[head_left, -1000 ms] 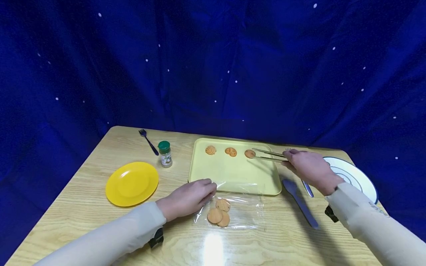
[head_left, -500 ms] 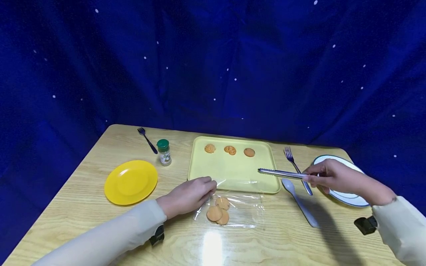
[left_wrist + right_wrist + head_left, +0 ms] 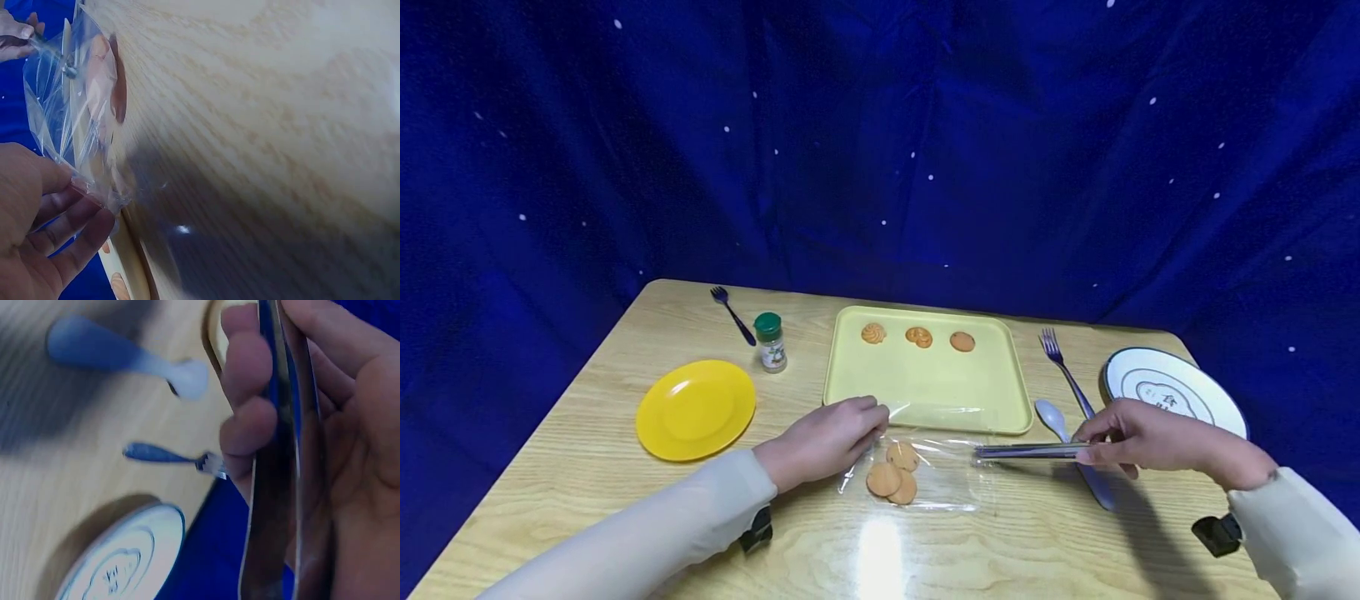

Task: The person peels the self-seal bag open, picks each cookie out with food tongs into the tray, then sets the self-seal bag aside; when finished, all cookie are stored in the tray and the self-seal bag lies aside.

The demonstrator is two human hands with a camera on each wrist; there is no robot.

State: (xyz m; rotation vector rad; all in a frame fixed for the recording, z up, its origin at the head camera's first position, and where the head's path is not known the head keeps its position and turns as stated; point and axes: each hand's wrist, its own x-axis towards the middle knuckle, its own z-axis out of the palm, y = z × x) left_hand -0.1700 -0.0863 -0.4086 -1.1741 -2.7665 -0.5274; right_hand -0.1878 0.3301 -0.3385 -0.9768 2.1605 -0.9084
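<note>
The left hand (image 3: 823, 442) pinches a clear bag (image 3: 951, 475) of cookies (image 3: 895, 477) at lower center — apparently to steady it — while the right hand (image 3: 1157, 442) grips tongs (image 3: 1026, 452) at lower right.

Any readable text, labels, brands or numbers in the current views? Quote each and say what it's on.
"食" (probable reading, head view): centre of the white plate; the smaller marks around it are too small to read, and the right wrist view is too blurred to confirm.
Unreadable: label on the green-capped bottle; print too small.
No other text, brand or number that I can make out.
</note>
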